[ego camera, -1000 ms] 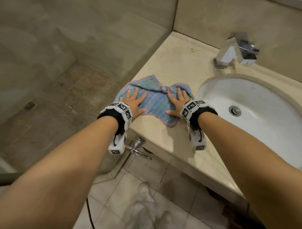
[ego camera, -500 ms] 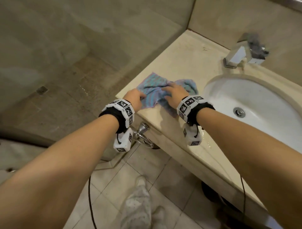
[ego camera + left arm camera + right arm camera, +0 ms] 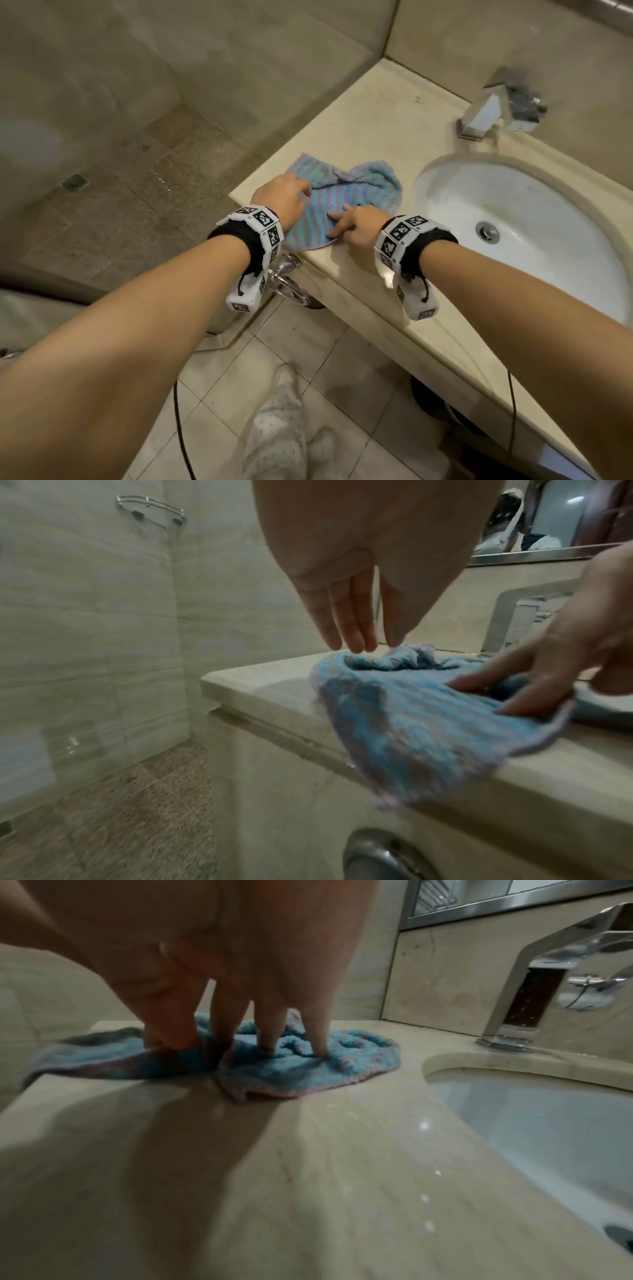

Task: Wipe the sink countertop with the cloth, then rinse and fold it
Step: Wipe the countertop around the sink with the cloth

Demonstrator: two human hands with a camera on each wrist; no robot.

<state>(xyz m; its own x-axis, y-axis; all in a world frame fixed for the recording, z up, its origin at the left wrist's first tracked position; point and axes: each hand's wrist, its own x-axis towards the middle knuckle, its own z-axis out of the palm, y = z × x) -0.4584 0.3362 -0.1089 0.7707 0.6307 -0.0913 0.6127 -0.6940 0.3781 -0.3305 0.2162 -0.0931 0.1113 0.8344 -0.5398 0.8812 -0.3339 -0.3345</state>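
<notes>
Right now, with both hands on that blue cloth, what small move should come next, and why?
Probably slide the cloth rightward along the countertop toward the sink. It sits bunched at the left corner, one edge drooping over the front; the left hand and right hand both press it with their fingers, and droplets glint beside the sink.

Beige polished stone countertop [image 3: 359,130], rounded front edge, surface glossy. White oval ceramic basin [image 3: 548,219] sunk into it. Square chrome faucet [image 3: 493,109] stands on the back strip, just behind the basin rim. Blue-and-pink striped terry cloth [image 3: 370,181] lies crumpled near the left front corner, just beside the basin. One flap hangs over the front edge. Small water drops [image 3: 424,1126] sit on bare stone near the basin's front rim.
</notes>
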